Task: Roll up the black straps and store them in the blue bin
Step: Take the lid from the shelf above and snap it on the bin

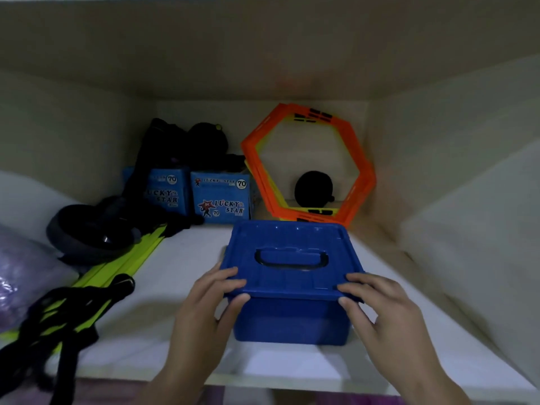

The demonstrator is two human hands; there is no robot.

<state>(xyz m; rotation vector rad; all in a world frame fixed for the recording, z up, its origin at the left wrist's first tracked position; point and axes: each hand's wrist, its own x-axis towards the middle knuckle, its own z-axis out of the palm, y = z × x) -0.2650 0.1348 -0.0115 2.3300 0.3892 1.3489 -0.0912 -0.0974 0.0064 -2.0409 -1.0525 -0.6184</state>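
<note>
The left hand (209, 305) grips the near left corner of the blue bin (292, 320), fingers (230, 276) curled over the lid (292, 258) edge and thumb under its rim. The right hand (382, 308) clamps the near right corner the same way, fingers on top of the lid, thumb at the rim. The bin stands closed on the white shelf (181, 273), near the middle of its front edge, with a recessed handle (291, 258) in the lid's centre. At the shelf's front left corner a tangle of black straps (55, 325) lies loose, partly hanging over the front edge and lying across a yellow-green ladder (125, 261) that runs diagonally toward the back. Beside it on the left edge sits a dark wheel (87, 232), and a purple bag (17, 276) shows at the far left. Toward the back left corner stand two blue boxes (222, 197) marked "Lucky Star", with more black gear (187, 144) piled on and behind them. At the back right, orange hexagon rings (309, 165) lean upright against the rear wall, and a black round object (314, 188) shows through their opening.
</note>
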